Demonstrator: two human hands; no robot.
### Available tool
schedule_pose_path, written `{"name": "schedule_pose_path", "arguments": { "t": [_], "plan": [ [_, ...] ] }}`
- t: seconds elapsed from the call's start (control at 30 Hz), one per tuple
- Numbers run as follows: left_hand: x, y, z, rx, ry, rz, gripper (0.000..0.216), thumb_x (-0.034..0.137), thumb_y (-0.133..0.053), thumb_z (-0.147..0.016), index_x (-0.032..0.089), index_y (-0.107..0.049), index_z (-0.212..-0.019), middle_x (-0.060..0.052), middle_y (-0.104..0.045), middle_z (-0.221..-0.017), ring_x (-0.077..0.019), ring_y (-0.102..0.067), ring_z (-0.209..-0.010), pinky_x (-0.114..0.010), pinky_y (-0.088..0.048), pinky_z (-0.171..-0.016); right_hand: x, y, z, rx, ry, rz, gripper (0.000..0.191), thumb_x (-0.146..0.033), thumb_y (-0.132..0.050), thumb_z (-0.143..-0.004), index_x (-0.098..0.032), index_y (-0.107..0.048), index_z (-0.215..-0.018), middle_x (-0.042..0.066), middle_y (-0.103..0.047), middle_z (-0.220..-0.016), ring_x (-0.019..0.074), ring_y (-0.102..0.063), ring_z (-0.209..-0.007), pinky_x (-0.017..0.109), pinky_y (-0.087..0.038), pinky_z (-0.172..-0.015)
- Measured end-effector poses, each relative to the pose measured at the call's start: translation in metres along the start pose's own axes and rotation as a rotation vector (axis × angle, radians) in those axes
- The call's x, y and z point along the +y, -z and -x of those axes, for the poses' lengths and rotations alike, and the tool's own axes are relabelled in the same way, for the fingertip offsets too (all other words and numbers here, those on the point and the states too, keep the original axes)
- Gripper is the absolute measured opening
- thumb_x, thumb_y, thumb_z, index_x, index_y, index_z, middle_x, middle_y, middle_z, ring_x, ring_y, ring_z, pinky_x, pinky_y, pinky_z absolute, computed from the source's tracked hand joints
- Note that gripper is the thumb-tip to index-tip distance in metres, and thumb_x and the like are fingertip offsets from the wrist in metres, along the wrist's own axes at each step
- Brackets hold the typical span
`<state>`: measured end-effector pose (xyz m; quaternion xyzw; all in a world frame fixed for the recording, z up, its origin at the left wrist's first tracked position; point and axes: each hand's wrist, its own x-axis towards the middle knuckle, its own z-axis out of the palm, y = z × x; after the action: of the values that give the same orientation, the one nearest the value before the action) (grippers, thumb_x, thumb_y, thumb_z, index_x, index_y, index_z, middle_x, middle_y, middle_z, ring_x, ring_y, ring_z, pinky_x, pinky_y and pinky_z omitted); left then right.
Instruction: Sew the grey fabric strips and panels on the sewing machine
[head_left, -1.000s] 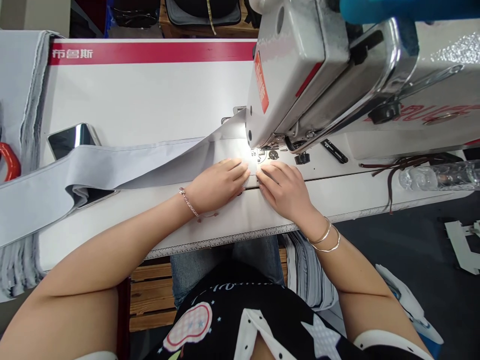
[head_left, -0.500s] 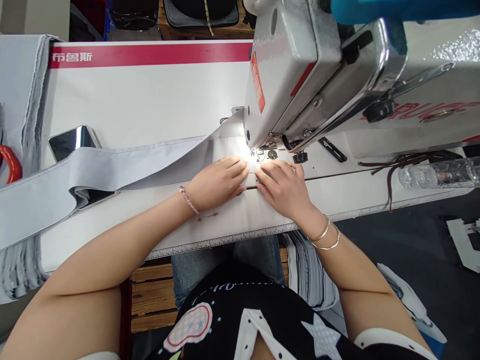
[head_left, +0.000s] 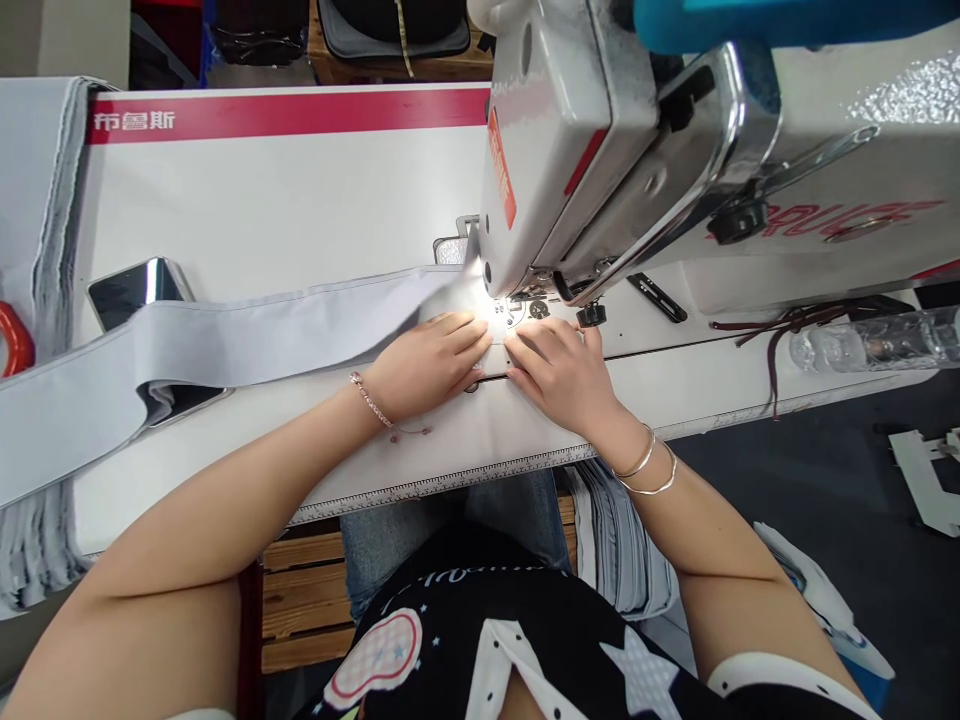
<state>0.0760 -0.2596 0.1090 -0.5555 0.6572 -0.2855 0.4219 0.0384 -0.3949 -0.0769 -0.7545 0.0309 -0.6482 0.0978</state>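
A long strip of pale grey fabric [head_left: 247,325] runs from the left edge of the white table [head_left: 285,210] to the needle area of a grey sewing machine [head_left: 585,150]. My left hand [head_left: 427,362] lies flat on the fabric just left of the lit presser foot [head_left: 506,310], fingers stretched out and close together. My right hand [head_left: 559,375] presses the fabric just right of the foot, fingers extended toward the needle. The fingertips of both hands nearly touch. Bracelets show on both wrists.
A phone [head_left: 139,290] lies partly under the strip at the left. Stacked grey fabric [head_left: 37,200] hangs at the far left beside an orange handle [head_left: 13,340]. A clear plastic bottle [head_left: 870,345] and a dark cord [head_left: 787,325] lie right of the machine. More fabric pieces [head_left: 622,550] sit by my lap.
The raised fold of the strip near the machine has dropped flatter and the strip has fed toward the needle. Both hands stay pressed on the fabric by the presser foot.
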Motion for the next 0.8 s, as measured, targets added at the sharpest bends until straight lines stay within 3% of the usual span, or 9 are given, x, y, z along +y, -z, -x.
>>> {"name": "schedule_pose_path", "arguments": {
  "t": [0.2,0.8],
  "plan": [
    [0.0017,-0.0004,0.0009,-0.082,0.075,-0.059,0.039,0.032,-0.038,-0.102,0.012,-0.056,-0.129,-0.011,-0.054,-0.139,-0.0219,-0.064,-0.084,-0.038,-0.052,-0.071,0.0010,-0.0014,0.0000,-0.008,-0.002,-0.005,0.027,-0.037,-0.046,-0.104,-0.018,-0.062,-0.116,0.006,-0.061,-0.119,0.0225,-0.048,-0.103,0.041,-0.026,-0.086],
    [-0.0032,0.0028,-0.0016,-0.165,0.130,0.003,0.044,0.035,-0.031,-0.104,0.014,-0.051,-0.137,-0.011,-0.053,-0.141,-0.0240,-0.064,-0.095,-0.041,-0.053,-0.077,0.0029,-0.0027,-0.0050,-0.050,-0.017,0.002,0.028,-0.039,-0.048,-0.103,-0.019,-0.063,-0.116,0.006,-0.061,-0.116,0.0237,-0.047,-0.100,0.040,-0.026,-0.079]
  ]
}}
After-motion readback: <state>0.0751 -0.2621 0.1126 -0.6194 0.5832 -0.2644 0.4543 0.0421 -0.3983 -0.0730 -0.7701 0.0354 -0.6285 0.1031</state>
